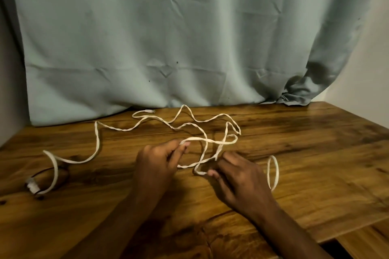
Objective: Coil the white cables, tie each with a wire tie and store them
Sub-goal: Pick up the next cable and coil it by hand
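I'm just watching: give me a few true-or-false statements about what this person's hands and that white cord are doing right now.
1. Both hands hold the white cable. True: the left hand pinches it, and the right hand grips it.
2. The cable is already neatly coiled. False: it sprawls in loose loops.
3. The table is wooden. True.
4. A red curtain hangs behind. False: the curtain is pale green.
5. One cable plug lies at the left. True.

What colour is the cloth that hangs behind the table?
The cloth is pale grey-green, plain with no pattern, only creases. The head view shows it.
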`<state>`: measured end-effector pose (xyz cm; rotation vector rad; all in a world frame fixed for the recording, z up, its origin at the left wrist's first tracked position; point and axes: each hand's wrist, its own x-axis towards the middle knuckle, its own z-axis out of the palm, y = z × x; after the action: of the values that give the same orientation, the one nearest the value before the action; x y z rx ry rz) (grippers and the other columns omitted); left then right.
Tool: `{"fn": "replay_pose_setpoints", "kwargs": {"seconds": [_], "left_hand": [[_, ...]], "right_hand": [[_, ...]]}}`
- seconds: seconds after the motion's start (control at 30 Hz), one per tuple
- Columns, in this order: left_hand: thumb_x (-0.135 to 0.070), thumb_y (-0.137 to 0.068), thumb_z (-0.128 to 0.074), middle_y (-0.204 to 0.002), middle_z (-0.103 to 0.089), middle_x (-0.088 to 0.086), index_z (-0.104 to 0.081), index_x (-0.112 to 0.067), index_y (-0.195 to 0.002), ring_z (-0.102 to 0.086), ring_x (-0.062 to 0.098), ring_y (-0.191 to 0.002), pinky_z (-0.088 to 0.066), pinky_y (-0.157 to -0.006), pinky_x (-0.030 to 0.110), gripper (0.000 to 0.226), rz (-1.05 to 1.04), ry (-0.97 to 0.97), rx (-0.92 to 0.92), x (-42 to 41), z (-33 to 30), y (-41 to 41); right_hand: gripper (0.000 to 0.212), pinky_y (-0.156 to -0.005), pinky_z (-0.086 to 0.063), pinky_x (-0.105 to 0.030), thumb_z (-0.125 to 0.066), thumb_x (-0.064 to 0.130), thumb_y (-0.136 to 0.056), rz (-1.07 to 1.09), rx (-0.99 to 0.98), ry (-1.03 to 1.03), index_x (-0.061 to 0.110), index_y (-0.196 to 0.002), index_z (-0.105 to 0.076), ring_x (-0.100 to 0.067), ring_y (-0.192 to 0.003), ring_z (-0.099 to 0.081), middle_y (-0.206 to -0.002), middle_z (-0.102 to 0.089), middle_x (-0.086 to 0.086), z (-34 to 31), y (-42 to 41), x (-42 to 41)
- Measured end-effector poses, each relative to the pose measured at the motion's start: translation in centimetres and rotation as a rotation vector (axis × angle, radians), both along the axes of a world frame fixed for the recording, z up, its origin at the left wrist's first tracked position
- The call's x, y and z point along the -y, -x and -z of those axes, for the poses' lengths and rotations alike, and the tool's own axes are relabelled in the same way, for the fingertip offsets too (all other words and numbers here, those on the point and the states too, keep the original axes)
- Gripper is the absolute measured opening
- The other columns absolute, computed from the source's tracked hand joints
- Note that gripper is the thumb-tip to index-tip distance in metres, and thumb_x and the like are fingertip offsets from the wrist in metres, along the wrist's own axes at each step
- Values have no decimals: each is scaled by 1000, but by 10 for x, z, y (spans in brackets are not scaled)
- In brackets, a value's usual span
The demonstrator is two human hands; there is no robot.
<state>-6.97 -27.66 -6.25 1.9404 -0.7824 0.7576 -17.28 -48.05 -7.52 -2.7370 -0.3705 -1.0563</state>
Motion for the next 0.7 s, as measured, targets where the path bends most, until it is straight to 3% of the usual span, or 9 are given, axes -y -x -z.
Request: {"fn": "replay_pose_setpoints", "kwargs": {"seconds": [0.07, 0.17, 0.37, 0.5, 0.57, 0.63, 0.7], "left_hand": [[-44, -97, -58, -67, -73, -10, -75, -26, -86, -70, 4, -56, -58, -57, 40, 28, 28, 136, -108, 3, -2, 1], [-31, -97, -60, -79, -77, -4, -74, -30, -89, -74, 17, -61, -60, -57, 52, 16, 105, 403, -362, 13, -13, 1], [-25, -99, -58, -86, -77, 5, -72, -16, -102, -76, 26, -68, -60, -56, 35, 18, 265, 609, -535, 52, -53, -4], [-25, -98, -62, -84, -78, 2, -74, -23, -92, -76, 22, -69, -59, -63, 39, 13, 320, 559, -555, 102, -60, -18], [-34, -96, -64, -81, -78, -2, -74, -26, -86, -76, 16, -70, -59, -65, 42, 17, 292, 454, -527, 127, -51, -28], [-48, -90, -63, -76, -77, -2, -77, -22, -86, -74, 10, -69, -60, -64, 43, 30, 254, 251, -475, 146, -35, -39], [-50, -86, -66, -79, -78, 5, -79, -19, -91, -68, 8, -69, -55, -68, 45, 33, 256, 26, -476, 160, -22, -44]], "right_hand": [[15, -59, -50, -34, -60, 38, -101, -56, -20, 17, 27, -98, -69, -8, -82, -61, -95, -62, 11, -1, 1, -2], [15, -62, -50, -31, -61, 39, -100, -31, -38, 38, 29, -97, -72, -8, -80, -64, -94, -64, 12, -1, 0, -2], [16, -62, -47, -27, -61, 43, -96, 82, -119, 19, 35, -101, -73, -7, -80, -63, -93, -62, 14, -1, -6, -2], [12, -62, -37, -21, -64, 42, -95, 70, -135, -3, 34, -96, -73, -6, -80, -60, -89, -59, 12, -1, -8, -2], [11, -63, -30, -18, -65, 42, -94, 74, -127, -14, 34, -95, -73, -6, -81, -58, -89, -59, 12, -1, -9, -1], [13, -65, -38, -20, -64, 43, -94, 66, -142, -28, 33, -97, -73, -6, -84, -59, -93, -62, 13, 0, -10, 0], [16, -67, -45, -25, -63, 43, -94, 59, -168, -47, 32, -99, -73, -8, -87, -63, -97, -66, 12, 1, -11, 3]]}}
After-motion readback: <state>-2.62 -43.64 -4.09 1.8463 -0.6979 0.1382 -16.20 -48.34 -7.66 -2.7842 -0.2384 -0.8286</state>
